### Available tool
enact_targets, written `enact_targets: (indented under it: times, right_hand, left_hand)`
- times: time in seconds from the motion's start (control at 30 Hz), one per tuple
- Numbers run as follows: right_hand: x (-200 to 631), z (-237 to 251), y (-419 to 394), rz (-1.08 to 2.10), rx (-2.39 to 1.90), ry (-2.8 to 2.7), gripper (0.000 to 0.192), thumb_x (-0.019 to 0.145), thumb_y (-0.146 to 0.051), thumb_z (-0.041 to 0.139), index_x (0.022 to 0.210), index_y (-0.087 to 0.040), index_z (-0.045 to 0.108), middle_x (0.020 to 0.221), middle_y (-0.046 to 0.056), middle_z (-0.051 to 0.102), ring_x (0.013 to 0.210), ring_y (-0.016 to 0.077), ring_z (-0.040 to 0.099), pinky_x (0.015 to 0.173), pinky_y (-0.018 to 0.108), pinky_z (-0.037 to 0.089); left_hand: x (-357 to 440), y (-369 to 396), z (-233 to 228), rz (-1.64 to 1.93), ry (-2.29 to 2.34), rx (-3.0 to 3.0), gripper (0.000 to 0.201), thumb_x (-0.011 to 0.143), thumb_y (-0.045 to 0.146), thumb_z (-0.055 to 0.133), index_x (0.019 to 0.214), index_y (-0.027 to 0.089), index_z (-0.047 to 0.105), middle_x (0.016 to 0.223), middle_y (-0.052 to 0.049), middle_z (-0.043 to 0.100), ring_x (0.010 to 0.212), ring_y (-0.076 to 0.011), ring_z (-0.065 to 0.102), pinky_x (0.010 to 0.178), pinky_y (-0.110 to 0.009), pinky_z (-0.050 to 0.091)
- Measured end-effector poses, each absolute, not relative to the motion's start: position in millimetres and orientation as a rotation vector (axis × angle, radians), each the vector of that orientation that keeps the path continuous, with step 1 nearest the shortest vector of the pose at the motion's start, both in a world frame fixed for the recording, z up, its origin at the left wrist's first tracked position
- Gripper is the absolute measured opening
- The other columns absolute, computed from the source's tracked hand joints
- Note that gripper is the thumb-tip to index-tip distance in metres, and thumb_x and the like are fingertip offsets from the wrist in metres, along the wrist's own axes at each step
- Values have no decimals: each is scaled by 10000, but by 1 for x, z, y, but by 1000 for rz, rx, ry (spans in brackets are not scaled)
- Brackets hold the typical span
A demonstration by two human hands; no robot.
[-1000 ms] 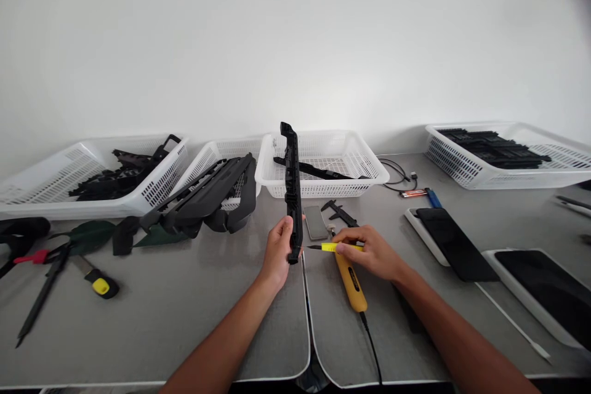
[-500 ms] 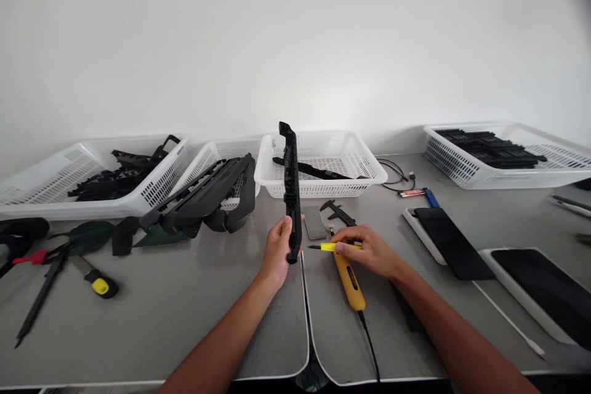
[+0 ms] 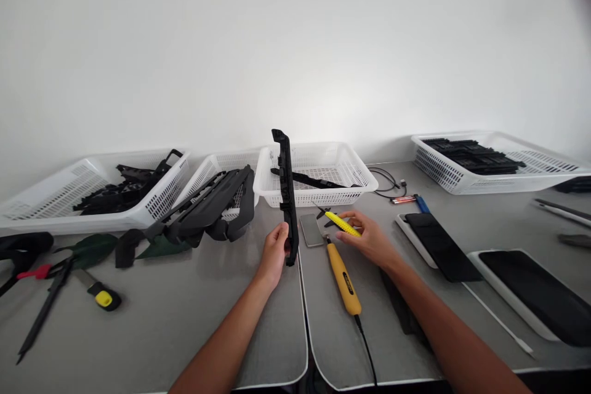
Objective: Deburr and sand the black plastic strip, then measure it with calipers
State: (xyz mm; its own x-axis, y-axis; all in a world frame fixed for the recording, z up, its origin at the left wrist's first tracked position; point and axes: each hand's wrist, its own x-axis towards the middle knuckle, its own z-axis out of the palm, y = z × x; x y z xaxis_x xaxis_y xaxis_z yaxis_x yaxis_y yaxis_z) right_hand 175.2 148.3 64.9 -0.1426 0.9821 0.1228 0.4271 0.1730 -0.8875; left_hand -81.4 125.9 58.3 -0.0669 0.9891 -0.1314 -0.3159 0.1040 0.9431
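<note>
My left hand (image 3: 273, 257) grips the lower end of a long black plastic trim piece (image 3: 287, 197), which stands nearly upright. In my right hand (image 3: 369, 241) is a slim yellow craft knife (image 3: 342, 224), its blade pointing up and to the left, apart from the trim piece. A yellow-orange corded hand tool (image 3: 344, 280) lies on the table below the right hand. Near the knife are a small grey rectangular plate (image 3: 311, 231) and a black caliper (image 3: 329, 217), partly hidden behind the knife.
Behind the hands, a white basket (image 3: 318, 199) holds another black strip. Two more baskets with dark parts stand left, and one basket (image 3: 455, 180) stands right. Phones on white stands (image 3: 530, 295) lie right. A yellow-black handled tool (image 3: 106, 297) is left. A seam splits the table.
My right hand has moved up, and the knife's blade has swung from pointing left to pointing up-left. The trim piece stays in my left hand. The view has shifted slightly.
</note>
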Motion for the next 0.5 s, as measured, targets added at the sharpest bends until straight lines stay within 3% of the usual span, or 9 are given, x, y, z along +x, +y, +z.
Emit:
enact_targets:
  times: [0.1, 0.2, 0.3, 0.37, 0.43, 0.5]
  right_hand:
    - [176, 60, 152, 941, -1364, -1705, 490, 893, -626, 703, 1093, -179, 704, 778, 21, 700, 670, 175, 607, 624, 292, 467]
    - [178, 57, 155, 943, -1363, -1695, 515, 973, -665, 574, 976, -171, 718, 792, 51, 720, 583, 144, 567, 551, 281, 442]
    - [178, 53, 158, 972, -1348, -1644, 607, 1006, -690, 474, 1266, -172, 655, 901, 74, 763, 492, 118, 542, 491, 279, 455]
    - [177, 51, 158, 1025, -1321, -1611, 723, 1005, -704, 437, 1509, -186, 469, 1104, 132, 776, 476, 114, 570, 434, 272, 451]
    - [175, 49, 158, 1116, -1265, -1582, 827, 986, -712, 459, 1626, -220, 276, 1377, 203, 686, 538, 130, 647, 377, 258, 432]
    - [173, 48, 158, 1186, -1222, -1563, 854, 974, -702, 478, 1649, -240, 232, 1446, 208, 637, 622, 156, 701, 358, 246, 429]
  left_hand:
    - [-82, 128, 57, 1337, 1126, 897, 674, 674, 811, 829, 688, 201, 542, 655, 60, 477, 586, -106, 438, 535, -219, 374]
    - [-83, 128, 56, 1338, 1166, 978, 693, 700, 839, 787, 671, 212, 493, 648, 65, 429, 599, -110, 399, 547, -222, 344]
    - [-84, 128, 56, 1344, 1186, 1030, 704, 706, 851, 771, 670, 218, 466, 653, 68, 401, 613, -112, 364, 557, -225, 326]
    - [-85, 127, 57, 1348, 1189, 1049, 706, 702, 856, 769, 671, 216, 474, 660, 65, 403, 620, -115, 365, 564, -228, 322]
    - [-85, 126, 59, 1353, 1192, 1062, 705, 704, 862, 761, 671, 216, 480, 662, 62, 406, 622, -118, 368, 570, -231, 325]
    - [-85, 125, 60, 1360, 1198, 1074, 703, 707, 863, 757, 667, 218, 480, 659, 62, 402, 623, -120, 369, 574, -233, 325]
